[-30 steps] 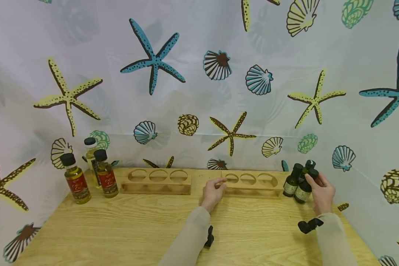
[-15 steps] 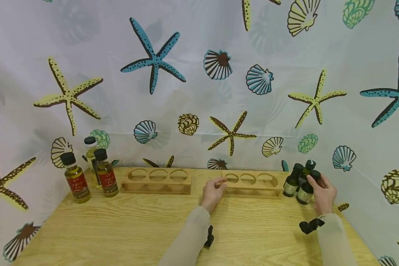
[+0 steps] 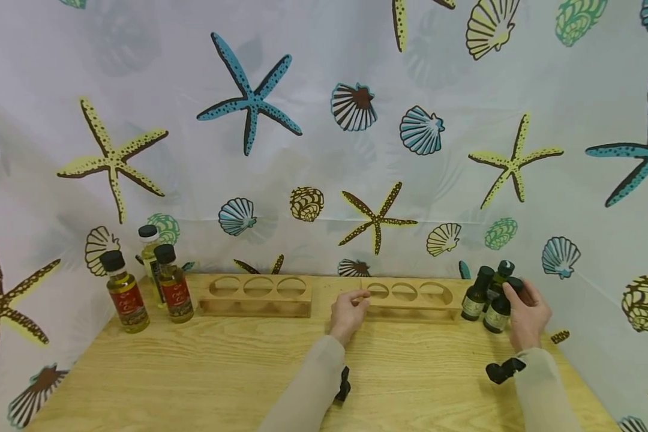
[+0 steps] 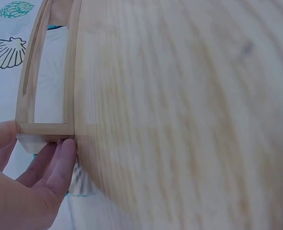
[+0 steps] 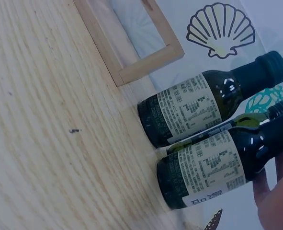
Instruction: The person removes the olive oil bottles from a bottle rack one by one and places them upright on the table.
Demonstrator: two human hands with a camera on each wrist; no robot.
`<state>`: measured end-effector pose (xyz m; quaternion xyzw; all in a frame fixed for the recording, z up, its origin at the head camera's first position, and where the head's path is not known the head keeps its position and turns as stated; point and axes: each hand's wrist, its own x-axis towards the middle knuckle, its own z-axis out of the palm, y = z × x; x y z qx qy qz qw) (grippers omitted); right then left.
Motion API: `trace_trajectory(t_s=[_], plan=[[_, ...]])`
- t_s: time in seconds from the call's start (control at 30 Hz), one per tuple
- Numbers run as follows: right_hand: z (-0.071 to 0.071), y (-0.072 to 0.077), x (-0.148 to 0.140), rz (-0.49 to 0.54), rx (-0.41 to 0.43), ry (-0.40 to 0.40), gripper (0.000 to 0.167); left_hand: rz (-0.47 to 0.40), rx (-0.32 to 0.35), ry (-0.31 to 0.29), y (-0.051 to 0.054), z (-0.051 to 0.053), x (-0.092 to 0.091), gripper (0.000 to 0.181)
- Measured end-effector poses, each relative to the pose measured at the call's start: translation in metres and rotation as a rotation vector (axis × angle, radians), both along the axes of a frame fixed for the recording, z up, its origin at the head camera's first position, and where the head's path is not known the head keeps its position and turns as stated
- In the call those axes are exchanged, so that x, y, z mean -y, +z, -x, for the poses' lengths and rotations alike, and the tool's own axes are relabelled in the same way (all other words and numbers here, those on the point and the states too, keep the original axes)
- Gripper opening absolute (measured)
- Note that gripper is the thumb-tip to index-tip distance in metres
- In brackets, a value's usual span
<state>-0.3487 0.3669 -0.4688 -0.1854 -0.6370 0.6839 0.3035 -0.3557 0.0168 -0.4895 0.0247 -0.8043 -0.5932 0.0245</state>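
My left hand [image 3: 348, 315] holds the left end of the right-hand wooden rack [image 3: 410, 315], which has three round holes in its top. The left wrist view shows the thumb at the top edge of the rack's end [image 4: 45, 129] and the fingers against its lower part. With my right hand [image 3: 529, 318] I grip a small dark glass bottle [image 3: 497, 318] with a pale label by its neck and black cap. Two more dark bottles stand close by: one to its left [image 5: 189, 108], and a greener one [image 3: 499, 277] behind, partly hidden.
Another three-hole wooden rack [image 3: 256, 307] stands left of centre. Two oil bottles with red labels [image 3: 126, 300] and a taller oil bottle with a white collar [image 3: 150, 258] stand at the table's far left. A sea-patterned curtain [image 3: 313, 150] hangs behind the wooden table [image 3: 237, 372].
My right hand has shifted slightly right and the gripped bottle with it, a little away from the left dark bottle. The left hand and both racks stay in place.
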Motion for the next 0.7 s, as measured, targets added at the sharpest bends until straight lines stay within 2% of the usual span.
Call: trace_trajectory(t_s=[0.3, 0.53, 0.6, 0.7], plan=[[-0.002, 0.009, 0.006, 0.038, -0.186, -0.137, 0.038, -0.017, 0.002, 0.013, 0.003, -0.005, -0.003, 0.025], [-0.008, 0.011, 0.016, -0.037, -0.195, -0.265, 0.030, -0.032, 0.004, 0.063, 0.002, -0.007, -0.005, 0.023], [-0.010, 0.013, 0.021, -0.055, -0.202, -0.270, 0.029, -0.043, 0.006, 0.077, 0.003, -0.008, -0.005, 0.022], [-0.012, 0.016, 0.032, -0.075, -0.214, -0.233, 0.031, -0.061, -0.016, 0.085, 0.008, -0.009, -0.002, 0.021]])
